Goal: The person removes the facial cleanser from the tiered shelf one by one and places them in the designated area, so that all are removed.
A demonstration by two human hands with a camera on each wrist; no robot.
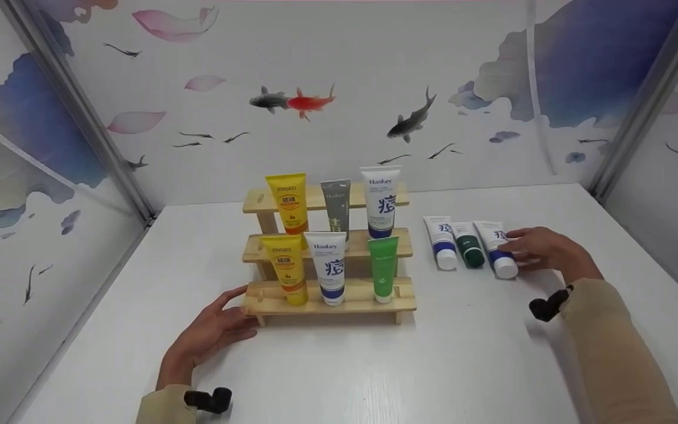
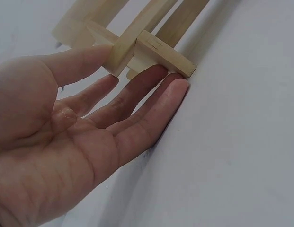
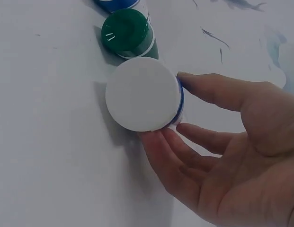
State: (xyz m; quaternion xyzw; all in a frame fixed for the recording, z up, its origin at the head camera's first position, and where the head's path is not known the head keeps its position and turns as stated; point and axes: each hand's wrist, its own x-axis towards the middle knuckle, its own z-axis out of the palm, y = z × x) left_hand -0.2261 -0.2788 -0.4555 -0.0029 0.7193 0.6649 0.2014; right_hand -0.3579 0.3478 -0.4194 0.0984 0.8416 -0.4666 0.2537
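A three-tiered wooden display rack [image 1: 368, 303] bears several upright squeeze tubes: yellow ones [image 1: 289, 271], white ones with blue caps [image 1: 328, 265], a grey one [image 1: 336, 206] and a green one [image 1: 383, 268]. At its front left end my left hand [image 1: 218, 330] holds the rack, thumb against the plank and fingers at the leg below. To the right lie three tubes side by side on the table. My right hand [image 1: 548, 253] grips the outermost, a white tube [image 1: 495, 247] with a white cap [image 3: 142, 94], thumb on one side and fingers on the other.
Beside the gripped tube lie a tube with a dark green cap [image 1: 469, 250] and another white tube [image 1: 440, 241]. All stand or lie on a white table [image 1: 339, 371], with painted panels [image 1: 339, 47] behind and at both sides.
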